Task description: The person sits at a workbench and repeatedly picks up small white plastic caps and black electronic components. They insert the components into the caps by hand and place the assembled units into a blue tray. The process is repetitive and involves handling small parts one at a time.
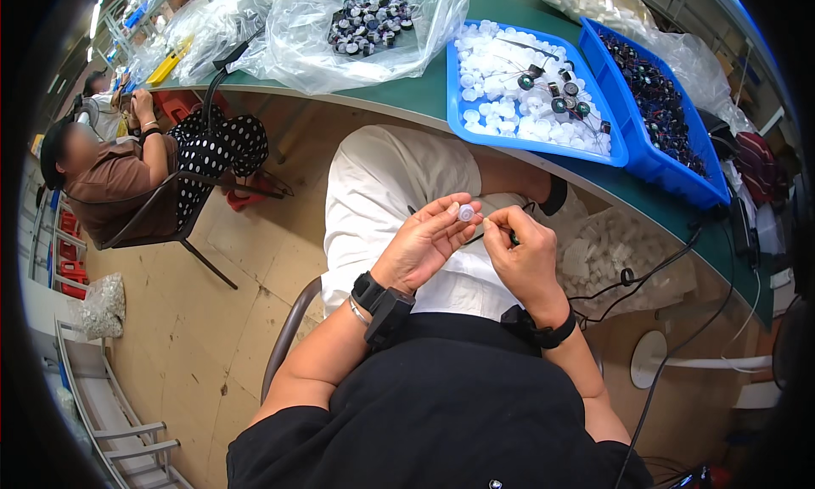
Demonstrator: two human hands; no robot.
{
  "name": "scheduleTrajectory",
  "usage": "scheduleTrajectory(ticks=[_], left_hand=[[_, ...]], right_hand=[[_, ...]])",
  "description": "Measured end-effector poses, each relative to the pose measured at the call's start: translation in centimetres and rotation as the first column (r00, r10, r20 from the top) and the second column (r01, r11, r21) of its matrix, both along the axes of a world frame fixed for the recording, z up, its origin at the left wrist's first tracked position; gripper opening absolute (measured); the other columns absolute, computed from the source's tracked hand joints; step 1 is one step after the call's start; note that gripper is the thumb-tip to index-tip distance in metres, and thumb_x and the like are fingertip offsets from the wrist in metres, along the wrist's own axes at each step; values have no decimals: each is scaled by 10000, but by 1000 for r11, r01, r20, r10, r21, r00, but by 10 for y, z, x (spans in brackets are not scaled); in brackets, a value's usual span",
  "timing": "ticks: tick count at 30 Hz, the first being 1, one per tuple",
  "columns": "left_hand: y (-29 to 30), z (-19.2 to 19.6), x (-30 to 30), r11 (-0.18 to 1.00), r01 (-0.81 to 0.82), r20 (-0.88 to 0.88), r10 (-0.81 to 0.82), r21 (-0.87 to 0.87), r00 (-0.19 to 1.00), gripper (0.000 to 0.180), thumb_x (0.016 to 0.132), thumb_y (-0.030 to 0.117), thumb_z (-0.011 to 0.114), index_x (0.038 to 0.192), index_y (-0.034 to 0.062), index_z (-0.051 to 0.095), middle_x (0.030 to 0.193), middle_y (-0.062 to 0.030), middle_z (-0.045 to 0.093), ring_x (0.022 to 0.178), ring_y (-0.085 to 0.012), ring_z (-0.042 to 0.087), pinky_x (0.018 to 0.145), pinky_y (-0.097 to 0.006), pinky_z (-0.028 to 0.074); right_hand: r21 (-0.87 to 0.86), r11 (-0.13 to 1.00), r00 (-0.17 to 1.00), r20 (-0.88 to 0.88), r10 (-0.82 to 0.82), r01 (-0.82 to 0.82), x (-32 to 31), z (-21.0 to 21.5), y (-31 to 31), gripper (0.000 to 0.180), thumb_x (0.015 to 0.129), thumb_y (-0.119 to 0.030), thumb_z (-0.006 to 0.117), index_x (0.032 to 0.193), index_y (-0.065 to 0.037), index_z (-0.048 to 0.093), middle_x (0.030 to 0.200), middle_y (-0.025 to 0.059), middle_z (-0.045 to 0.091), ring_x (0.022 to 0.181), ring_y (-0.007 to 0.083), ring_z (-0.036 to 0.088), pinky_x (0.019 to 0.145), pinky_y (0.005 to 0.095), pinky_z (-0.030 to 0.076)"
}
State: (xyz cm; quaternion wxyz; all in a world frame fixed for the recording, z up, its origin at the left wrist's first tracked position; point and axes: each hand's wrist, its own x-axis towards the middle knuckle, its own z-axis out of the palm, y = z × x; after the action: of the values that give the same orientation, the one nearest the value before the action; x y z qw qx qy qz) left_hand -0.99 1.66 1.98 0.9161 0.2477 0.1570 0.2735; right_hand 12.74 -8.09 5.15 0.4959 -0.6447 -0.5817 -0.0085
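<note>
Small white plastic cap (466, 211), round and button-like, sits pinched at the fingertips of the person's left hand (427, 241), held up over the lap, just above and beside the right hand (525, 255). The left hand is narrowly closed, thumb and forefinger curled round the cap, the other fingers loosely folded behind. The right hand is closed too, gripping a small dark part with a thin black wire (491, 231) running toward the cap; what exactly the part is cannot be told, since the fingers hide most of it. The two hands nearly touch, knuckles facing each other. To do this fitting well, I judge the cap should be kept steady and square to the wire end, with the right hand making the fine movement and a light grip so the cap does not pop loose. Beyond the hands, up on the green surface (424, 98), a blue tray (538, 149) holds many more white caps and a few dark round parts, and a second blue bin (671, 166) of dark parts stands just right of it.
</note>
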Motion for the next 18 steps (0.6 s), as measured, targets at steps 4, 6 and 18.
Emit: scheduleTrajectory(ticks=[4,6,18], left_hand=[[0,0,0,1000,-7,-4,7,5,1000,299,950,132,566,1216,2,524,1169,-131,601,1062,-198,602,930,-300,501],[0,0,0,1000,-9,-8,9,10,1000,300,948,135,570,1214,2,525,1168,-130,601,1060,-197,602,930,-299,500],[0,-1,0,1000,-10,-30,11,24,999,323,939,144,589,1223,6,519,1174,-126,602,1062,-195,599,920,-296,493]], right_hand=[[-14,1000,1000,3,-3,3,0,0,0,77,766,-55,666,746,-54,592,553,57,544,450,200,532,452,322,410],[-20,1000,1000,-2,-2,2,0,0,0,76,765,-56,667,747,-54,594,554,58,544,448,201,530,452,322,409],[-29,1000,1000,-17,5,-5,0,-1,0,74,763,-65,668,740,-53,599,546,61,533,433,201,516,445,322,398]])
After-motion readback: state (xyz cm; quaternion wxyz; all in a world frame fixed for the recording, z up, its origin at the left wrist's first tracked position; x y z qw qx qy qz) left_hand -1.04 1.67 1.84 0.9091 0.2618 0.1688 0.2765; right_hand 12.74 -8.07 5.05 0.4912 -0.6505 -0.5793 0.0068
